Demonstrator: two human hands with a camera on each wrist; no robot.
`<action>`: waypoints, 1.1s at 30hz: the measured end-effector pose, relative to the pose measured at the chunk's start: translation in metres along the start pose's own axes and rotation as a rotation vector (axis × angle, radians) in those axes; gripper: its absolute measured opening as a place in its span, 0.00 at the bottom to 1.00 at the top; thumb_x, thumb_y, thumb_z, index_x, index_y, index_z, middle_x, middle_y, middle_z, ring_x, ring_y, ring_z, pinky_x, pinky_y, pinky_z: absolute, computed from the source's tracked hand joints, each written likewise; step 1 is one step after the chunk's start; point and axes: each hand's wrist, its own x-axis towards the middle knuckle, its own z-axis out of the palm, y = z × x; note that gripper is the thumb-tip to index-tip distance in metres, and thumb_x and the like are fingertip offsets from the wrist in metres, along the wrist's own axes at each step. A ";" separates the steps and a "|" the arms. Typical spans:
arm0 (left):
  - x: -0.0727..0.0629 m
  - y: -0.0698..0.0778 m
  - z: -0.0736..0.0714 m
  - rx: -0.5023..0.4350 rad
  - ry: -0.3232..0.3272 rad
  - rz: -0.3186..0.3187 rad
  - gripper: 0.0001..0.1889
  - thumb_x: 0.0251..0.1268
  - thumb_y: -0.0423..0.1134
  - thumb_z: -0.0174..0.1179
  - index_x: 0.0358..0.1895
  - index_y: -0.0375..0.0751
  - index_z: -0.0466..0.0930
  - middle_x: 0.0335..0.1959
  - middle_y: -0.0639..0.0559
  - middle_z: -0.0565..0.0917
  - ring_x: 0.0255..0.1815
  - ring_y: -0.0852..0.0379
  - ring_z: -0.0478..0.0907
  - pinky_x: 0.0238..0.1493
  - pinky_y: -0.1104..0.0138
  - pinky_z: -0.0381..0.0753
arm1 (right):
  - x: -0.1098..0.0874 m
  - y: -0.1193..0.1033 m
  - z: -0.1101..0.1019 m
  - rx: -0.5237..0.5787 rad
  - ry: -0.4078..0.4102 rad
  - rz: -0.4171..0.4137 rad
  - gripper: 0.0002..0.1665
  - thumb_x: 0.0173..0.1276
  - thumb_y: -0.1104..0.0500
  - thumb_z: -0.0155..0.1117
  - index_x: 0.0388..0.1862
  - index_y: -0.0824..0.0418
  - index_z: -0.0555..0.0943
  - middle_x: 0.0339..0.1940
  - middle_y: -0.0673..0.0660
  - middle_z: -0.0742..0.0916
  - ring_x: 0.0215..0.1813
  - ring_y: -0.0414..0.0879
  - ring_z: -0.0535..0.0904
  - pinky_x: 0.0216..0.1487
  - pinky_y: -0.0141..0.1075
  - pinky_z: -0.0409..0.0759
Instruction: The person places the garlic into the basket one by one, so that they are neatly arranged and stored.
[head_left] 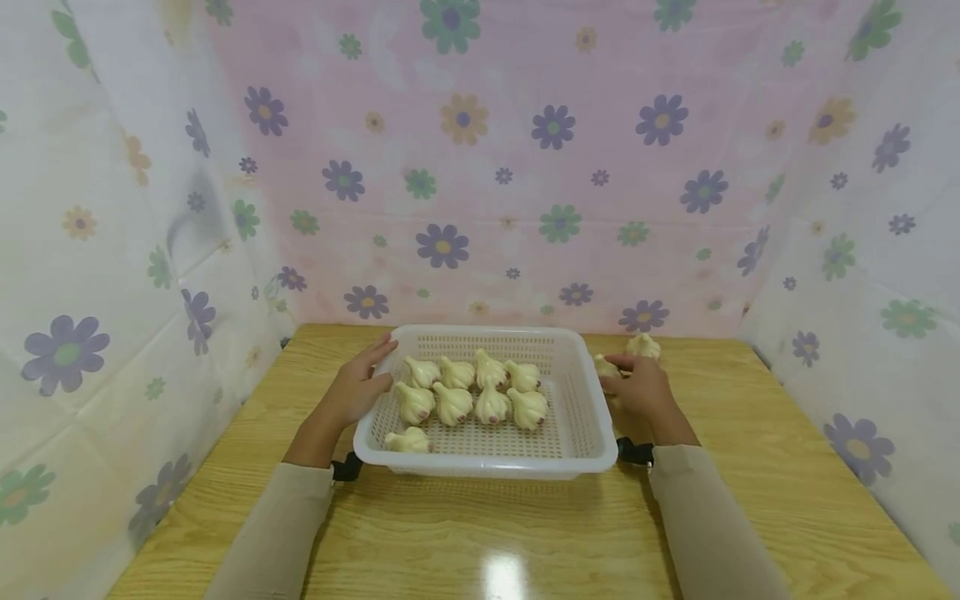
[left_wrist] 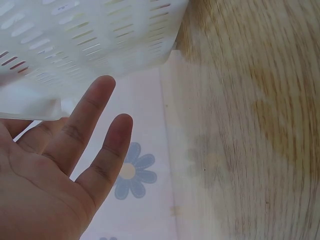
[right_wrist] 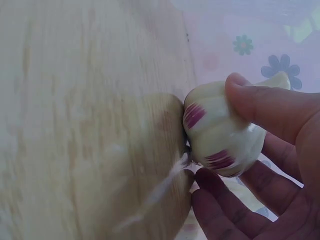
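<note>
A white plastic basket [head_left: 483,467] with slotted sides holds several pale garlic bulbs [head_left: 491,404], most in two rows and one alone at the front left. At the basket's left rim rests my left hand [head_left: 356,387]; in the left wrist view its fingers [left_wrist: 87,115] stretch out along the basket's outer wall. My right hand [head_left: 643,387], to the right of the basket, holds another garlic bulb [right_wrist: 220,130] between thumb and fingers, low at the tabletop. That bulb is cream with purple streaks, and partly hidden by the hand in the head view.
One more garlic bulb [head_left: 645,344] lies just behind my right hand on the wooden table [head_left: 450,542]. Flower-printed cloth [head_left: 510,192] hangs at the back and on both sides. Black straps [head_left: 633,451] circle both wrists.
</note>
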 end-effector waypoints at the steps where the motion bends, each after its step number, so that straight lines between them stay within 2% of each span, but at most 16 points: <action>1: 0.000 0.000 -0.001 -0.007 0.000 0.000 0.37 0.67 0.36 0.51 0.82 0.46 0.60 0.86 0.61 0.50 0.81 0.34 0.58 0.55 0.50 0.85 | 0.000 -0.001 0.000 -0.005 0.002 0.005 0.35 0.72 0.47 0.67 0.74 0.59 0.76 0.74 0.68 0.77 0.69 0.67 0.77 0.65 0.59 0.79; 12: -0.001 0.002 0.000 0.021 0.008 -0.006 0.37 0.67 0.36 0.51 0.82 0.47 0.60 0.86 0.60 0.50 0.79 0.33 0.62 0.56 0.49 0.85 | -0.001 -0.001 -0.002 -0.011 -0.008 0.032 0.37 0.70 0.45 0.69 0.74 0.58 0.77 0.74 0.67 0.77 0.70 0.68 0.74 0.65 0.60 0.78; 16: -0.002 0.002 -0.001 0.030 0.010 -0.003 0.37 0.67 0.36 0.51 0.82 0.47 0.60 0.86 0.60 0.51 0.80 0.34 0.60 0.58 0.48 0.84 | -0.001 -0.001 -0.003 0.003 -0.022 0.031 0.38 0.69 0.45 0.70 0.74 0.58 0.76 0.75 0.67 0.76 0.72 0.69 0.72 0.65 0.61 0.77; 19: -0.001 0.002 -0.001 0.031 0.005 -0.001 0.37 0.67 0.36 0.51 0.82 0.46 0.60 0.86 0.60 0.50 0.81 0.35 0.58 0.61 0.47 0.82 | -0.003 -0.001 -0.004 0.014 -0.030 0.029 0.38 0.70 0.44 0.69 0.74 0.59 0.75 0.76 0.67 0.74 0.74 0.70 0.69 0.67 0.64 0.75; 27: -0.001 0.004 -0.001 0.046 0.006 0.013 0.37 0.66 0.36 0.51 0.82 0.45 0.60 0.86 0.57 0.51 0.80 0.34 0.61 0.58 0.49 0.84 | -0.005 -0.001 -0.005 0.019 -0.016 0.023 0.40 0.71 0.44 0.68 0.75 0.62 0.73 0.79 0.68 0.71 0.78 0.71 0.63 0.72 0.67 0.67; 33: -0.002 0.004 -0.001 0.038 0.006 0.021 0.37 0.66 0.35 0.51 0.82 0.43 0.60 0.86 0.56 0.51 0.80 0.34 0.61 0.59 0.48 0.84 | -0.005 -0.002 -0.009 0.061 -0.032 0.026 0.44 0.71 0.42 0.68 0.77 0.63 0.70 0.78 0.68 0.71 0.78 0.70 0.64 0.71 0.65 0.69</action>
